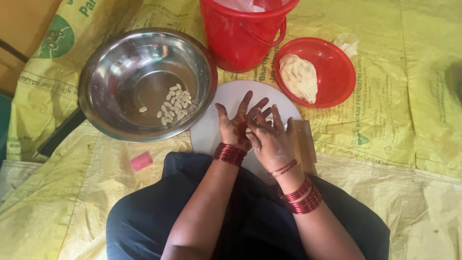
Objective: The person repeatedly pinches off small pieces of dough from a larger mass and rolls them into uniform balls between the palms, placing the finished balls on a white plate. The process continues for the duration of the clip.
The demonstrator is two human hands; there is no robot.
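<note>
Rolling a dough bit between my palms – left hand (234, 126) spread flat, right hand (270, 139) pressing over it – steel bowl (101, 82) at ten o'clock takes it next

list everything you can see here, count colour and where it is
steel bowl: one, silver, upper left on the sheet
small dough pieces: a loose cluster, pale, inside the steel bowl
bucket: one, red, top centre
shallow bowl: one, red, right of the bucket
dough lump: one, off-white, inside the shallow bowl
round board: one, white, under the hands
wooden block: one, tan, at the board's right edge
small pink thing: one, pink, on the sheet below the steel bowl
plastic sheet: yellow, printed, covering the floor
bangles: red, on both wrists
left hand: palm up, fingers spread, over the board
right hand: pressed onto the left palm
</note>
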